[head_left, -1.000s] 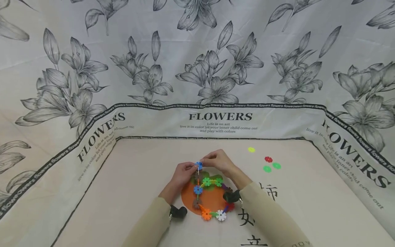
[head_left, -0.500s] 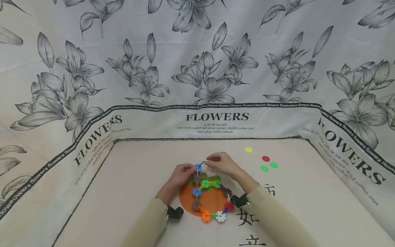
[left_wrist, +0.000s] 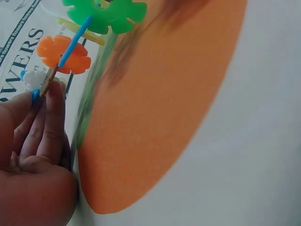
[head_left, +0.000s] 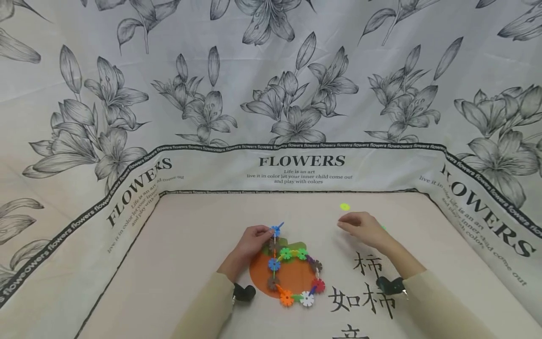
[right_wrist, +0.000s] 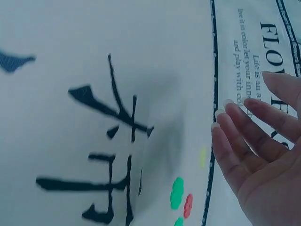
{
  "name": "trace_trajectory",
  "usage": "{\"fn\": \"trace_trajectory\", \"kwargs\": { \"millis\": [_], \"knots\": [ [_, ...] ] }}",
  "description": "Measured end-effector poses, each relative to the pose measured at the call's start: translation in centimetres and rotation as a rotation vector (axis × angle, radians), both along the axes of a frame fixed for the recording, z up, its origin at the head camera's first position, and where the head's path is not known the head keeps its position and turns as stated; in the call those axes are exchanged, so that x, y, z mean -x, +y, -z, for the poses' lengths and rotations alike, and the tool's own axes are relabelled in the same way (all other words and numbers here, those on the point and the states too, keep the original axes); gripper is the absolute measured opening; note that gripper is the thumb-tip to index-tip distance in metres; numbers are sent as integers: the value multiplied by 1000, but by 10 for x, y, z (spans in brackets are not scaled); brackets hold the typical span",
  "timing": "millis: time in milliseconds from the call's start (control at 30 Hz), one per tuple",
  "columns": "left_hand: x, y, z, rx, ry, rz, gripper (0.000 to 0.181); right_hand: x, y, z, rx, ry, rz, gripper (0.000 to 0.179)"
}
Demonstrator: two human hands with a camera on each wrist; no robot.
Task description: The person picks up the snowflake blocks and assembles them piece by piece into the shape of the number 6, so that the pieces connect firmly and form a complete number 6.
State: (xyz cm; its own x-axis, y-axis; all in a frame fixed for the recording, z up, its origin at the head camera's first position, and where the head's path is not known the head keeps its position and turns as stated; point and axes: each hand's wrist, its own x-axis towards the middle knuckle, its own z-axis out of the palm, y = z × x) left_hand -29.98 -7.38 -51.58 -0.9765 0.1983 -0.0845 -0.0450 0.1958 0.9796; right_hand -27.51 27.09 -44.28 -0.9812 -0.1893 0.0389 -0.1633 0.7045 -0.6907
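My left hand (head_left: 254, 240) pinches a blue snowflake disc (head_left: 276, 231) at the top end of a linked chain of plastic snowflake discs. A blue piece sticks up from that disc to the right. Below it the chain runs down through a lower blue disc (head_left: 274, 264) into a ring with green, red, white and orange (head_left: 286, 297) discs. In the left wrist view the fingertips meet near a white piece (left_wrist: 34, 79) and a brown one (left_wrist: 49, 81). My right hand (head_left: 364, 230) hovers away to the right with its fingers extended, holding nothing.
A loose yellow disc (head_left: 345, 206) lies beyond the right hand. Loose green (right_wrist: 177, 193) and red (right_wrist: 188, 205) discs show in the right wrist view, mostly hidden by that hand in the head view. The cloth bears a printed orange fruit (head_left: 296, 275) and black characters (head_left: 367, 263).
My right hand has left the blue piece at the chain's top and moved right, towards the loose discs. The left hand has kept its pinch on the blue disc in about the same place.
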Motion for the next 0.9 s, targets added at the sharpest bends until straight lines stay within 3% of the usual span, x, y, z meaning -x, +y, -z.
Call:
{"fn": "trace_trajectory", "kwargs": {
  "millis": [200,567,900],
  "knots": [
    [3,2,1,-13,2,-6,23,-2,38,10,-138,96,93,43],
    [2,2,4,-18,-8,-11,23,5,83,32,-187,-106,175,63],
    [0,0,3,-29,-2,-7,25,3,79,34,-130,-138,179,51]
  ]
}}
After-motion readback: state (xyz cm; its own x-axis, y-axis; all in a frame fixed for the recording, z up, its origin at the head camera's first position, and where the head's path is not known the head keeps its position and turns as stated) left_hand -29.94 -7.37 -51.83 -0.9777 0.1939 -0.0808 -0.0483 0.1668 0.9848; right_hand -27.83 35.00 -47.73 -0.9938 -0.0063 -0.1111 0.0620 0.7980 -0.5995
